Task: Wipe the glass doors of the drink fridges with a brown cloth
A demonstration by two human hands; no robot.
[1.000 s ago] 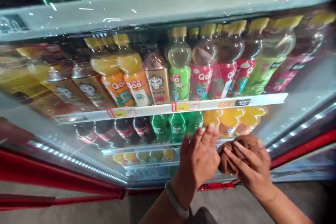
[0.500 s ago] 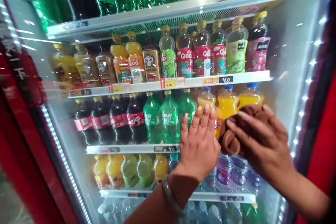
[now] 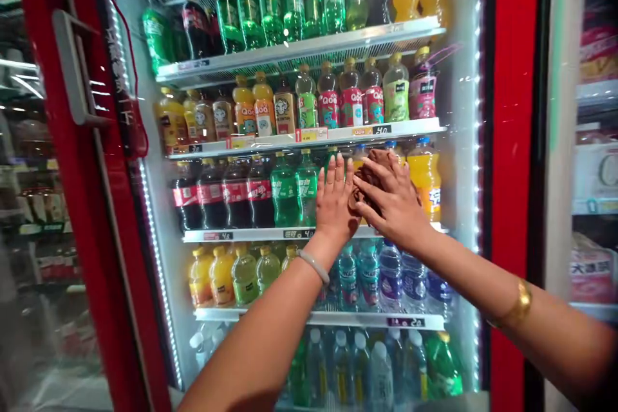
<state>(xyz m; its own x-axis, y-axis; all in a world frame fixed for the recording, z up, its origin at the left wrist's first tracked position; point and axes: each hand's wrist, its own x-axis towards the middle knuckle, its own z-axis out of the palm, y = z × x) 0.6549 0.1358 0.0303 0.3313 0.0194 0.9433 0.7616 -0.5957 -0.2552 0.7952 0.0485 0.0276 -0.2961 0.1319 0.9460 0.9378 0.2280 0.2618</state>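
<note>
A crumpled brown cloth (image 3: 381,167) is under my right hand (image 3: 393,199), which presses it with the fingers bent over it. Just beside it, my left hand (image 3: 335,199) lies flat with its fingers stretched out, seemingly against the glass door (image 3: 309,141) of a lit drinks fridge. The cloth's left edge meets my left hand's thumb side; whether they touch is hard to tell. Behind the hands stand green bottles (image 3: 307,190) and orange drink bottles (image 3: 427,180), partly covered by the hands and cloth.
Several shelves of bottles fill the fridge, with price tags along the shelf edges (image 3: 241,234). A red frame (image 3: 514,141) borders the right side. At the left are a red door edge (image 3: 43,77) and a pale handle (image 3: 72,71). More stocked shelves (image 3: 593,206) stand farther right.
My right hand and the brown cloth have moved left, close against my left hand. The view has shifted and now takes in more of the fridge and its surroundings.
</note>
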